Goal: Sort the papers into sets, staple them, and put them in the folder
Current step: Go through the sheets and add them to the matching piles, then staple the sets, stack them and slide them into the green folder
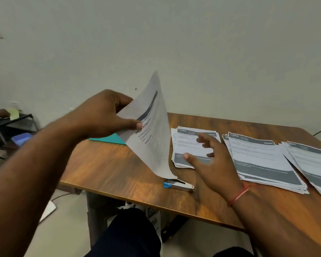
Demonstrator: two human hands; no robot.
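My left hand (104,115) is raised above the table and pinches one set of papers (152,141) by its upper edge, thumb on the printed face and fingers curled behind. The sheets hang steeply, with their lowest corner down at the stapler (178,185). My right hand (209,158) is open with fingers spread and loose, gripping nothing. It sits over the near corner of the leftmost stack (185,138), and it is blurred enough that I cannot tell whether it touches the paper or only hovers. I judge this to be the stapling step for the set in my left hand. The corner meets the stapler's near end, but I cannot make out whether it sits inside the mouth. The next move calls for the free right hand to come across and press the stapler while the left keeps the sheets square. If the corner is already fastened, the set should go left to the folder instead. The stapler lies flat near the front edge of the wooden table (109,173). The teal folder (109,139) lies flat toward the back left, partly hidden behind the held sheets. To the right of the leftmost stack lie a second stack (261,158) and a third stack (311,164), each fanned and overlapping the next, none yet in the folder.
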